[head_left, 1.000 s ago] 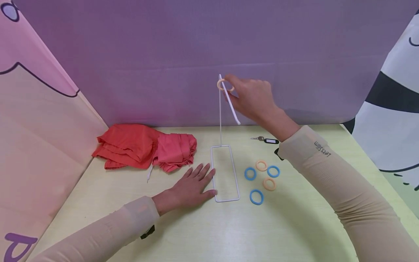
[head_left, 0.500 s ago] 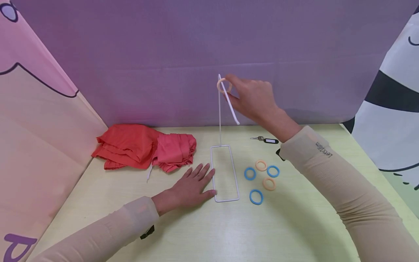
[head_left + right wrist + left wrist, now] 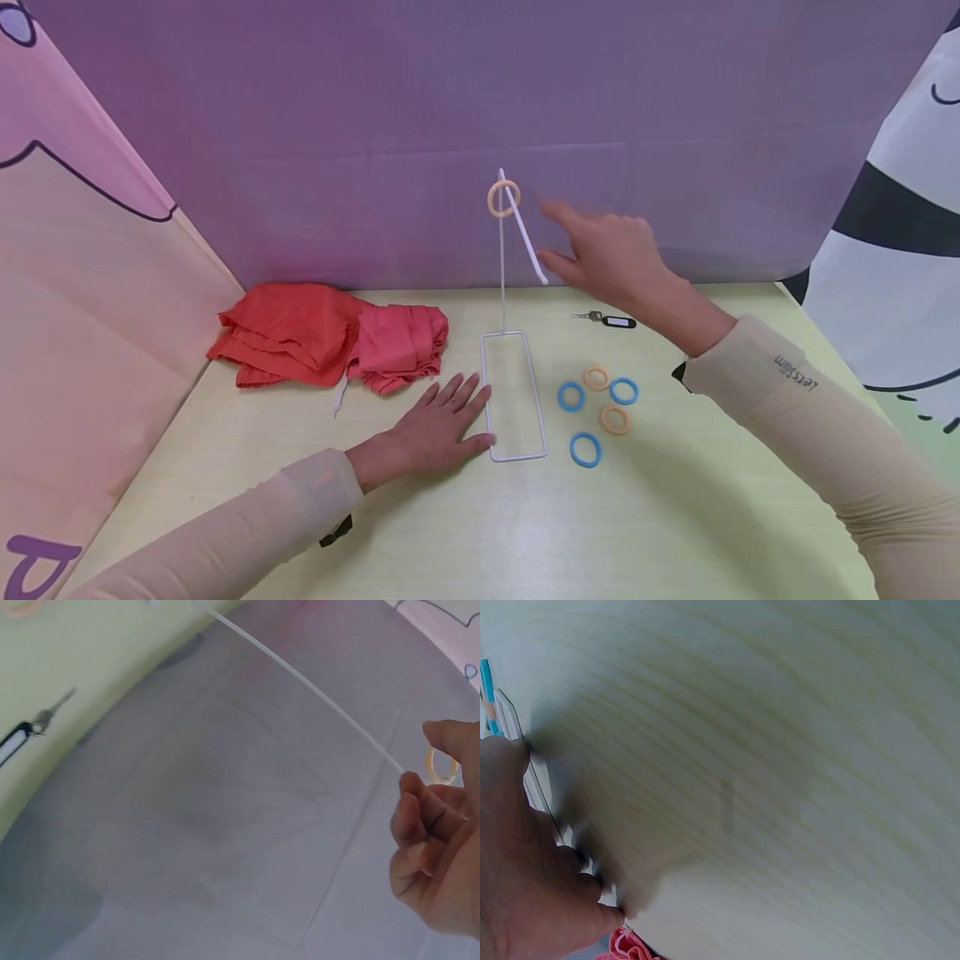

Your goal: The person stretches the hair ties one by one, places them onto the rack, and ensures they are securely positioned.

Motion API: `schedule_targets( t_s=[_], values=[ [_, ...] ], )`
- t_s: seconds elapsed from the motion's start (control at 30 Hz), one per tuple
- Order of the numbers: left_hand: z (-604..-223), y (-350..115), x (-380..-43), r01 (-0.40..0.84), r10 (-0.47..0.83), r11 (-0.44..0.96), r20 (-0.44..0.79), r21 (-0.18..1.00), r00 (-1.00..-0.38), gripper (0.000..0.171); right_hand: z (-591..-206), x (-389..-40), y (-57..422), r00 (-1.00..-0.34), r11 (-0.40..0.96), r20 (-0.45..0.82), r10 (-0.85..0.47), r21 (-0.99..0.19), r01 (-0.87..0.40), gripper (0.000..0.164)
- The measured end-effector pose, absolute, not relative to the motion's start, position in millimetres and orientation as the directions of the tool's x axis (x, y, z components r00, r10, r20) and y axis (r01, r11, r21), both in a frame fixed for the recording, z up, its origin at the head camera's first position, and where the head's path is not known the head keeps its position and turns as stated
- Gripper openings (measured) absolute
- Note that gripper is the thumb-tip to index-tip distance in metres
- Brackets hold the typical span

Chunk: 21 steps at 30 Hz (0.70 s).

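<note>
An orange ring point(image 3: 491, 206) hangs on the slanting top arm of a white wire stand point(image 3: 503, 267), near the upper bend. To the right of that arm is my right hand point(image 3: 611, 254), its thumb and index finger spread apart and holding nothing. In the right wrist view the ring point(image 3: 430, 763) shows behind the parted fingers. My left hand point(image 3: 435, 429) lies flat on the table, its thumb and fingertips on the left side of the stand's rectangular base point(image 3: 534, 392). The left wrist view shows the left fingers point(image 3: 547, 922) stretched along the base wire.
Right of the base lie blue rings point(image 3: 585, 462) and orange rings point(image 3: 616, 432), several in all. Behind them is a key point(image 3: 595, 316) with a black tag point(image 3: 619, 322). Red cloth point(image 3: 300, 333) and pinkish-red cloth point(image 3: 401, 346) lie back left. A purple curtain point(image 3: 337, 208) closes the back.
My right hand has let go of the orange ring and drawn back to the right and down. The ring now hangs from the stand's arm by itself. The left hand has stayed put.
</note>
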State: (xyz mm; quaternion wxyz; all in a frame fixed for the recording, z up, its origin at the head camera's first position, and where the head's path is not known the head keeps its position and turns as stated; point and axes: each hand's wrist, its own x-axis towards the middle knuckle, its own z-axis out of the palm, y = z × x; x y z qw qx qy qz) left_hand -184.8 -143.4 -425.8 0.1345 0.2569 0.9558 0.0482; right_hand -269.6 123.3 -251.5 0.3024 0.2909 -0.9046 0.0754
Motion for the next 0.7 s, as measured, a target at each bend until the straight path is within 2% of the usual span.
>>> schedule_targets(
  t_s=[0.07, 0.2, 0.7],
  values=[
    [-426.1, -143.2, -185.1, 0.478, 0.504, 0.863, -0.233, 0.161, -0.832, 0.080, -254.8, -262.6, 130.6, -0.710, 0.823, 0.512, -0.484, -0.009, -0.568, 0.049],
    [-425.6, -142.8, -184.7, 0.475, 0.502, 0.865, -0.239, 0.163, -0.831, 0.081, -266.2, -250.3, 146.3, -0.775, 0.827, 0.399, -0.490, -0.069, -0.559, 0.052],
    [-425.1, -142.7, -185.2, 0.468, 0.493, 0.870, -0.244, 0.155, -0.835, 0.081, -312.4, -219.7, 198.1, -0.884, 0.854, 0.124, -0.450, -0.229, -0.467, 0.052]
  ],
)
